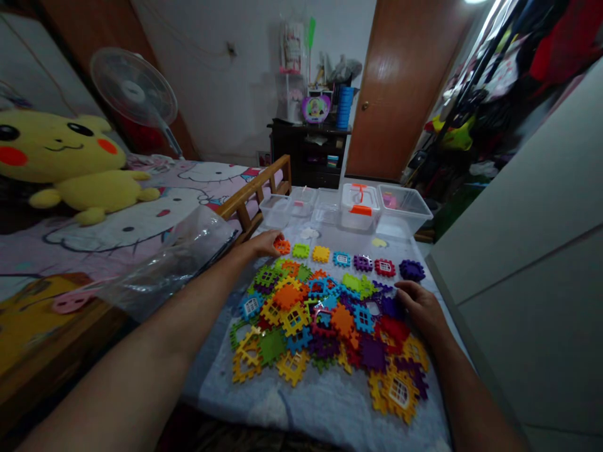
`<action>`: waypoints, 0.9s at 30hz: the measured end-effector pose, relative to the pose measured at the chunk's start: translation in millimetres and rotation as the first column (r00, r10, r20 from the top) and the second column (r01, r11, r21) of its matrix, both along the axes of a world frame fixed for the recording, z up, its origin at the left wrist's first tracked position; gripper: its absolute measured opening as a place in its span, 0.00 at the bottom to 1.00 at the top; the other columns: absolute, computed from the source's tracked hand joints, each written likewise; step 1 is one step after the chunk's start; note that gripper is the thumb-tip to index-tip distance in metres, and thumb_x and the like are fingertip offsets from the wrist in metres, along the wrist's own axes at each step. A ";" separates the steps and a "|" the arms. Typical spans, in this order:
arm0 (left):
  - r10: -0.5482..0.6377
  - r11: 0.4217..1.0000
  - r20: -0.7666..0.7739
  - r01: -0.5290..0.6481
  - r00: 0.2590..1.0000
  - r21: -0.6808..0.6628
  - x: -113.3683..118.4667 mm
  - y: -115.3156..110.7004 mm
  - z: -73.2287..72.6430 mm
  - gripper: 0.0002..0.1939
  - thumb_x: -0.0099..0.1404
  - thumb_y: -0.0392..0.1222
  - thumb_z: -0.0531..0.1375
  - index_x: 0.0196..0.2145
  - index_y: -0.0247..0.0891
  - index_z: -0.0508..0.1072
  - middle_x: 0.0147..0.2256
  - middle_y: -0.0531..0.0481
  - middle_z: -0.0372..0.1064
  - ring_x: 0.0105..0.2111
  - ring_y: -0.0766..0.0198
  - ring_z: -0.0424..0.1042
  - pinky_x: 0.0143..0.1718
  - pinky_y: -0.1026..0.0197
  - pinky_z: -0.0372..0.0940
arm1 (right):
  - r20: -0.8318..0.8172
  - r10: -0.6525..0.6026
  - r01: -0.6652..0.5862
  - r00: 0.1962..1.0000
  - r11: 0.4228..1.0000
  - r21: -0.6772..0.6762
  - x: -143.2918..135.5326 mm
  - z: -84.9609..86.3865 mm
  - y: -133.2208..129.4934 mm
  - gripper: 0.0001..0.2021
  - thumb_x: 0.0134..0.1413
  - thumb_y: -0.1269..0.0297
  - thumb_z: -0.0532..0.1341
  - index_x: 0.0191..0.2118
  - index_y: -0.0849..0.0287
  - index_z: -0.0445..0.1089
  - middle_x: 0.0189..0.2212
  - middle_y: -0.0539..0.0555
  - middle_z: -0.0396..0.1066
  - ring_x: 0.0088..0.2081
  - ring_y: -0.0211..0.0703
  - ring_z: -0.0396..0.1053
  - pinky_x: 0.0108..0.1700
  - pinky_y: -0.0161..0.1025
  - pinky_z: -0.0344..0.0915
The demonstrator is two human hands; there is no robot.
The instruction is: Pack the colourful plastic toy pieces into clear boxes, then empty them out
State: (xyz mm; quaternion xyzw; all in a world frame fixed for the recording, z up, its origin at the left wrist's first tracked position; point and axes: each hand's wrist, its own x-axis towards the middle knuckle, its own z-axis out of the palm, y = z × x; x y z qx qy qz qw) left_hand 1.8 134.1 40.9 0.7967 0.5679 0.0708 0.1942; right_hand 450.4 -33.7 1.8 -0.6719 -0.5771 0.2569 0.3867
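Observation:
My left hand point(268, 243) is at the left end of a row of toy building tiles, its fingers closed on an orange tile point(283, 247). Along the same row lie a green tile point(301, 250), a yellow tile point(321, 254), a blue window tile point(342, 259), a purple tile point(363, 262), a red window tile point(385, 267) and a dark purple stack point(411, 270). A mixed heap of notched tiles point(287, 295) spreads in front. At the heap's right edge, my right hand point(419, 301) has loosely bent fingers, apart, beside a dark blue tile point(392, 307).
Several clear plastic boxes point(276, 210) line the table's far end, including a lidded box with orange clips point(360, 204). A wooden bed rail point(249, 194) borders the left side, near a clear plastic bag point(174, 263). A white cabinet point(527, 251) stands at right.

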 end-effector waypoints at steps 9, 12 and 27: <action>-0.116 0.991 -0.136 0.106 0.984 -0.075 1.5 9.2 3.5 0.29 0.42 0.43 0.64 0.45 0.35 0.74 0.44 0.43 0.72 0.44 0.50 0.68 0.47 0.56 0.62 | 0.007 -0.003 0.004 1.000 1.000 -0.021 -1.4 2.4 -0.8 0.21 0.46 0.48 0.60 0.39 0.59 0.77 0.33 0.56 0.78 0.33 0.50 0.74 0.39 0.45 0.69; -0.102 0.993 -0.136 0.092 0.985 -0.079 5.0 8.5 5.0 0.21 0.43 0.43 0.62 0.39 0.38 0.75 0.37 0.47 0.73 0.39 0.54 0.68 0.42 0.57 0.61 | 0.002 -0.009 0.009 1.000 1.000 -0.022 -1.3 2.3 -1.0 0.21 0.46 0.48 0.61 0.40 0.58 0.77 0.33 0.56 0.78 0.33 0.50 0.74 0.39 0.45 0.69; -0.128 0.992 -0.168 0.125 0.977 -0.028 10.2 9.3 5.3 0.17 0.42 0.42 0.63 0.33 0.38 0.74 0.34 0.49 0.71 0.35 0.57 0.67 0.37 0.60 0.60 | -0.017 -0.002 0.001 1.000 0.999 -0.033 0.5 -1.6 0.0 0.21 0.47 0.48 0.61 0.40 0.58 0.77 0.34 0.58 0.79 0.36 0.52 0.75 0.39 0.45 0.69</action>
